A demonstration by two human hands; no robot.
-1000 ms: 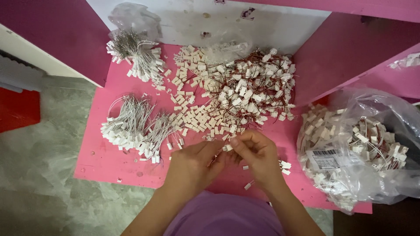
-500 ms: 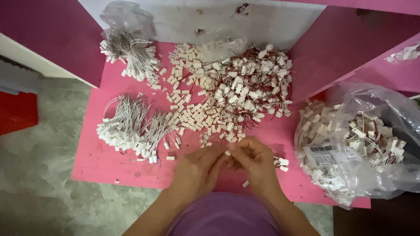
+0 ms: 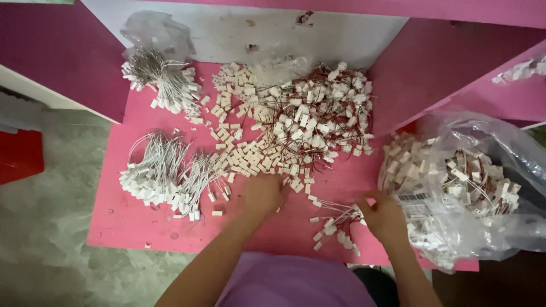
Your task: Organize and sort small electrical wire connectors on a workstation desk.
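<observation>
My left hand (image 3: 263,194) rests palm down on the pink tabletop (image 3: 125,219), its fingers at the near edge of a scatter of small white connector housings (image 3: 250,153). My right hand (image 3: 382,216) lies further right, its fingers touching a small bundle of wired white connectors (image 3: 334,220) on the table. A big heap of white connectors with red-brown wires (image 3: 318,116) fills the middle behind both hands. Whether either hand pinches a piece is hidden by the fingers.
Two bundles of white-wired connectors lie at the left (image 3: 162,173) and the back left (image 3: 162,82). A clear plastic bag (image 3: 472,187) full of wired connectors sits at the right edge. Pink side walls (image 3: 449,62) enclose the table; a red object (image 3: 20,156) stands at far left.
Both hands were together at the table's front middle, working one piece. They have separated: the left moved up to the loose housings, the right swung right to the small wired bundle.
</observation>
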